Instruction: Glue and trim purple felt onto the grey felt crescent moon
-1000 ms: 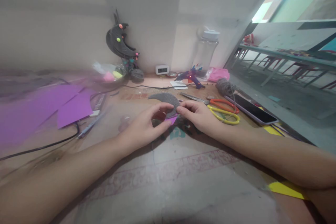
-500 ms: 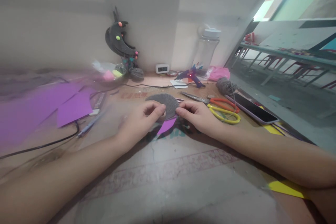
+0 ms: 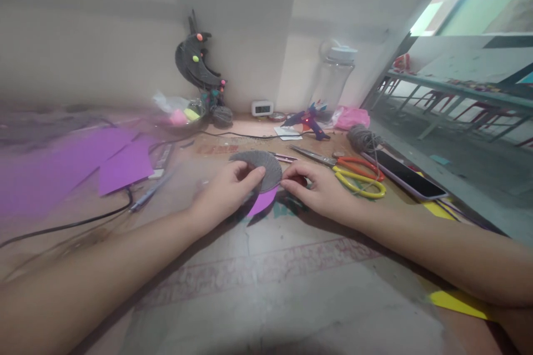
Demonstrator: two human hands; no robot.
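A grey, yarn-wrapped crescent point(image 3: 271, 169) is pinched between the thumb and fingers of my left hand point(image 3: 227, 188). A purple paper piece point(image 3: 263, 203) sticks out below its lower edge. My right hand point(image 3: 318, 186) has thumb and forefinger pressed together at the crescent's right edge, where the paper meets it. Whether those fingertips hold the crescent, the paper or a strand is too small to tell. Just behind the crescent lies a pink-edged cutter point(image 3: 285, 158). Scissors with orange handles point(image 3: 360, 167) and a yellow-handled pair point(image 3: 362, 186) lie beyond my right hand.
Purple sheets point(image 3: 127, 163), a pen point(image 3: 150, 194) and a black cable point(image 3: 83, 224) lie left. Behind stand a glue gun point(image 3: 306, 120), a small clock point(image 3: 262, 108) and a bottle point(image 3: 335, 77). Grey yarn point(image 3: 361, 137) and a phone point(image 3: 403, 173) are right; a decorated crescent point(image 3: 194, 61) is against the wall.
My right fingertips have slid slightly down the crescent's right edge, toward the purple paper. My left hand keeps its hold. The whole view has shifted a little.
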